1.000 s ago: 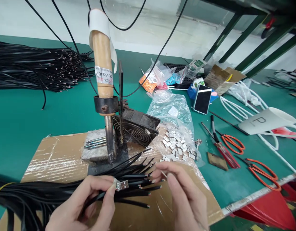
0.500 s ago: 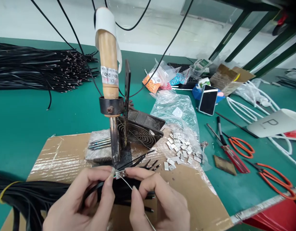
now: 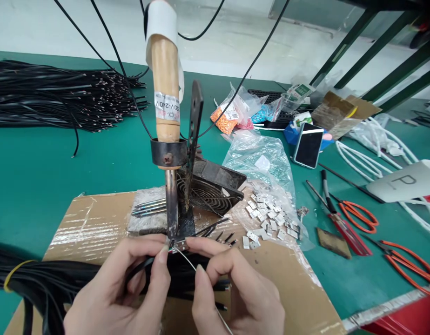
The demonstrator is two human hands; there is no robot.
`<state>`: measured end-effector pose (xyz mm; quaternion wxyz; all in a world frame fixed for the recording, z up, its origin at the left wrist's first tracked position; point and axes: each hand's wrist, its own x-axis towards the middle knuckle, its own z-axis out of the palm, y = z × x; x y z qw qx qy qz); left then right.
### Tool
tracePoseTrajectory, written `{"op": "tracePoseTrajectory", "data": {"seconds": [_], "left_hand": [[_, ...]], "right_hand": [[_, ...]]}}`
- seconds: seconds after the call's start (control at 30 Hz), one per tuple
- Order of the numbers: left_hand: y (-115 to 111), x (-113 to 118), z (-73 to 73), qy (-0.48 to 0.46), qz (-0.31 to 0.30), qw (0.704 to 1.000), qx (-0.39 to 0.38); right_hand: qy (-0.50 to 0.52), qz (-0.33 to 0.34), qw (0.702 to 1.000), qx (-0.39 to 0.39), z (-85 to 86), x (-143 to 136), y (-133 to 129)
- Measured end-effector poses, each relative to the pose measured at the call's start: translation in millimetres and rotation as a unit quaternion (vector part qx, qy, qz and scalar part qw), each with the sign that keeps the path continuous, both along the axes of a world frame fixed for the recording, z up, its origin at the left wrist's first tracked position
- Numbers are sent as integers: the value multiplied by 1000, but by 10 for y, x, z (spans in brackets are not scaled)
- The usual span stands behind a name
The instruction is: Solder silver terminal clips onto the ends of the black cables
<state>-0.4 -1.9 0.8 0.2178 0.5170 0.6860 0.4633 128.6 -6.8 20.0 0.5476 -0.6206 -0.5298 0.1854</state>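
A soldering iron [image 3: 166, 83] with a wooden handle points tip-down in a dark metal stand [image 3: 194, 125]. Right at its tip, my left hand [image 3: 131, 284] is closed, pinching the end of a black cable [image 3: 140, 266] between thumb and forefinger. My right hand [image 3: 239, 284] is closed too; its thumb and fingers hold a thin strand of solder wire [image 3: 187, 258] that runs up to the joint. Its forefinger touches a small metal plate [image 3: 181, 244] under the iron's tip. Fingertips partly hide the contact between cable, plate and tip.
More small metal plates [image 3: 271, 216] lie on a plastic bag [image 3: 262, 153] at right. Behind the iron leans a fan [image 3: 211, 186]. Black cables [image 3: 43, 274] tied with a yellow band lie at left, a larger cable stack [image 3: 61, 97] behind. Orange-handled scissors [image 3: 408, 263] and a phone [image 3: 308, 145] are at right.
The whole view has shifted, so the bench and the iron appear slightly farther right. Both hands keep their grips at the iron's tip.
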Motion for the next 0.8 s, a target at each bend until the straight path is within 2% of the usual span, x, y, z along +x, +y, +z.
{"op": "tracePoseTrajectory", "data": {"seconds": [0.3, 0.53, 0.7, 0.8], "left_hand": [[3, -19, 11, -14, -14, 1000, 2], [69, 49, 116, -23, -13, 1000, 5], [22, 8, 61, 5, -31, 1000, -1], [20, -5, 43, 1, -27, 1000, -5]], "right_hand": [[4, 8, 1000, 7, -1, 20, -14], [-4, 26, 1000, -5, -21, 76, -36], [21, 26, 999, -17, -30, 63, -60], [25, 3, 1000, -14, -33, 34, -63]]}}
